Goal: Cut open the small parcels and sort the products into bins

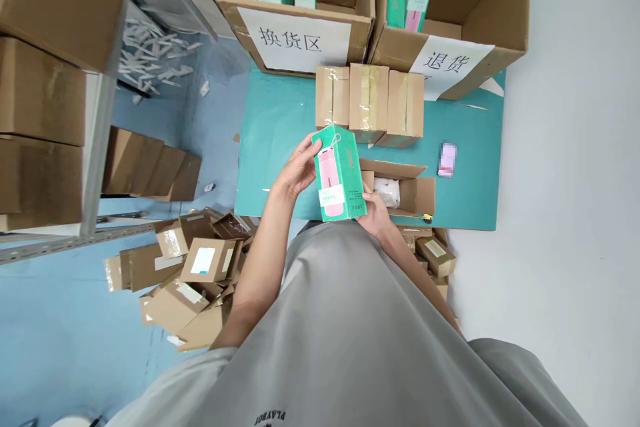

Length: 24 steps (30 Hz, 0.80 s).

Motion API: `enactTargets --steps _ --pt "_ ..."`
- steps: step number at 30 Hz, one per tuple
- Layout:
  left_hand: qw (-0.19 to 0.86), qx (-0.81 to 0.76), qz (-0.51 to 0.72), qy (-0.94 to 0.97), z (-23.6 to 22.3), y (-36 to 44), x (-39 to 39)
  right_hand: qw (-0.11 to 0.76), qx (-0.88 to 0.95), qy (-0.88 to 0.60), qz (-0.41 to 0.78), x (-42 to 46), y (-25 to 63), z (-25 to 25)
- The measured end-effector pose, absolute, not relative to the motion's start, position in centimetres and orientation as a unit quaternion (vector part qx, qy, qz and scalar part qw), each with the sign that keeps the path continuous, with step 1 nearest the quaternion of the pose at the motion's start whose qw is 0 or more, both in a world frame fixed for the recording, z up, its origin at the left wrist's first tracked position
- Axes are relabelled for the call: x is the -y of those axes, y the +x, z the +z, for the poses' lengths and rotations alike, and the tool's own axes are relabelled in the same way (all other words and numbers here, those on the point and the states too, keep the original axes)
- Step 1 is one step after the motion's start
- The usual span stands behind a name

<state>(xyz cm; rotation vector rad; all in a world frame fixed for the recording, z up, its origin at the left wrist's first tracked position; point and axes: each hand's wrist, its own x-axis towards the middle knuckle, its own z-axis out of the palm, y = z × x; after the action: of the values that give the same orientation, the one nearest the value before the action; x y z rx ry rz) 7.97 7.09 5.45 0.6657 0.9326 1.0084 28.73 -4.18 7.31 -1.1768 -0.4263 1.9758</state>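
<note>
Between my two hands I hold a green product box [353, 173] with a picture of a pink bottle on one face. My left hand [299, 167] grips its upper left edge, the thumb on the front. Low on the opposite side, my right hand [375, 210] has its fingers closed on the corner. The box is tilted, showing two printed faces, above the near edge of the table. Just right of it, an opened carton [417, 195] with raised flaps holds something in white wrapping [387, 192].
Three taped cartons [369, 103] stand in a row on the green table [275, 133]. Behind them are two large labelled boxes [367, 20] containing green product boxes. A phone [447, 159] lies at right. Discarded cartons [195, 273] pile up on the floor, beside a shelf [100, 127] at left.
</note>
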Motion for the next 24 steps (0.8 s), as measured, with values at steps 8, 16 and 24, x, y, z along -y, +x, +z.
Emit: enactTargets --steps 8,16,24 --pt "0.613 -0.523 0.472 0.357 6.2 7.7 -7.6 0.418 0.359 -0.563 0.616 3.0 29.5 7.9" --pt "0.573 -0.543 0.469 0.397 6.0 8.3 -7.6 0.396 0.4 -0.571 0.599 3.3 28.8 7.3" --pt "0.501 -0.563 0.491 0.436 7.5 10.4 -7.3 0.369 0.438 -0.612 0.545 2.7 27.6 7.7"
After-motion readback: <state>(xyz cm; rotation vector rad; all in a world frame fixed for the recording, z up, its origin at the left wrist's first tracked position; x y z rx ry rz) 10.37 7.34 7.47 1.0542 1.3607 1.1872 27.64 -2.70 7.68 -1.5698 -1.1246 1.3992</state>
